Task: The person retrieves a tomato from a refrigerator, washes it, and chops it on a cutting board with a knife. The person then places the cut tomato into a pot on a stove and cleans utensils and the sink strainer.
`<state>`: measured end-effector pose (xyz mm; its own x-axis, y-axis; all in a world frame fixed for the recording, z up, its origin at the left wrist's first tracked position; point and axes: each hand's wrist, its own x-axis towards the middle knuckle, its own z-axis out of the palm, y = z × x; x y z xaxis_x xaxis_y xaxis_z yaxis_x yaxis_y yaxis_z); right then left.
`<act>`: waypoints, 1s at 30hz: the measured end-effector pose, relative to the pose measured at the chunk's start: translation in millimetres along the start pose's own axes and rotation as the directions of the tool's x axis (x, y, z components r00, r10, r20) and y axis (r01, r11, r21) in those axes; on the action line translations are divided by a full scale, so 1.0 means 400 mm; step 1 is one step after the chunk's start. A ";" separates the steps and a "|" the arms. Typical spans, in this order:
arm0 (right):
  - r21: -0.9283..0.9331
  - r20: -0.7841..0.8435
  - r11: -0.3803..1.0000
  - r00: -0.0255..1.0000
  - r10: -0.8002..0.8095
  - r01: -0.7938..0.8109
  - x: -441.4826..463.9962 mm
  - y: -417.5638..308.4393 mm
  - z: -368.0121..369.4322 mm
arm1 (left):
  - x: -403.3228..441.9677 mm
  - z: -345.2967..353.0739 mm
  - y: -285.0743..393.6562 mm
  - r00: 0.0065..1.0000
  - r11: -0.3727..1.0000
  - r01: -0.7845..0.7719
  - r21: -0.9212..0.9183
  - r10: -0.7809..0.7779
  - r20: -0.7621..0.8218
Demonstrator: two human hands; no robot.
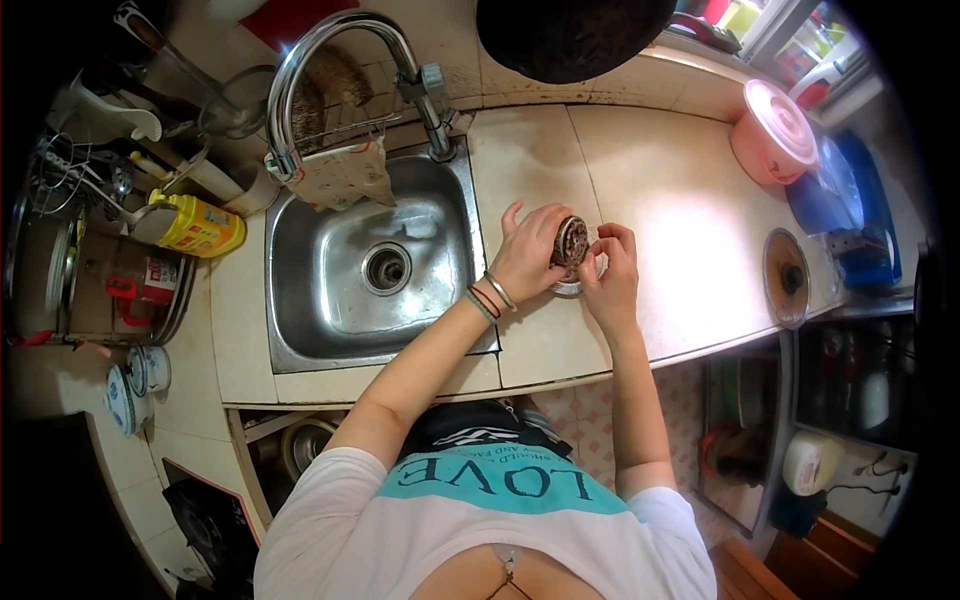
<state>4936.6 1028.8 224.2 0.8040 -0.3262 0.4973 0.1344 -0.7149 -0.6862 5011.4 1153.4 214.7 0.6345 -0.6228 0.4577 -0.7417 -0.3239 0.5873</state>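
Note:
My left hand (530,250) is closed around a small round thing (571,240) with a dark brown, patterned face and a pale rim, tilted up above the worktop. I cannot make out its exact kind. Just to its right, my right hand (612,268) has its thumb and fingers pinched together by the rim; whatever is between the fingertips is too small to tell. Under the hands, a pale round edge (567,288) shows on the tiled worktop (660,200), mostly hidden.
Left of my hands is a steel sink (375,325) with a curved faucet (345,25) and a patterned cloth (345,175). A yellow bottle (203,224) stands further left. A pink lidded bucket (773,135) and a glass pot lid (788,279) are at the right.

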 end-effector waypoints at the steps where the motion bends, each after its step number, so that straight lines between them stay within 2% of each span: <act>1: 0.019 0.000 1.000 1.000 0.014 -0.014 -0.002 -0.001 0.001 | -0.001 0.001 -0.001 1.000 1.000 0.001 0.001 -0.001 -0.011; 3: 0.055 -0.001 0.998 0.999 0.043 -0.043 -0.004 -0.005 0.005 | -0.002 0.003 -0.001 0.999 1.000 0.003 0.000 -0.003 -0.033; 9: -0.134 0.009 0.984 0.993 -0.120 0.120 -0.008 -0.001 0.015 | -0.001 0.007 -0.002 0.999 0.998 -0.030 0.061 0.032 -0.032; 12: -0.158 0.006 0.974 0.987 -0.161 0.160 0.000 -0.008 0.017 | -0.001 0.005 -0.006 1.000 0.997 -0.028 0.074 0.029 -0.006; 18: -0.043 0.048 0.995 0.995 0.093 -0.091 -0.014 0.007 0.027 | -0.002 0.005 0.001 0.999 0.997 0.017 0.074 -0.015 -0.030; 21: 0.012 0.025 0.997 0.996 0.081 -0.081 -0.026 -0.004 0.025 | -0.001 0.005 -0.003 0.999 0.996 0.019 0.083 -0.016 -0.041; 27: -0.192 -0.028 0.978 0.996 -0.090 0.083 -0.027 -0.015 0.035 | -0.001 0.011 -0.007 0.998 0.991 -0.007 0.133 0.016 -0.066; 30: -0.210 0.002 0.973 0.996 -0.093 0.091 -0.018 -0.014 0.035 | 0.001 0.005 -0.003 0.997 0.990 -0.022 0.141 0.032 -0.069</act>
<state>4938.0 1043.8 217.0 0.7889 -0.2571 0.5581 0.0826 -0.8556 -0.5110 5012.1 1152.2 212.9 0.6237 -0.5826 0.5211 -0.7789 -0.4073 0.4769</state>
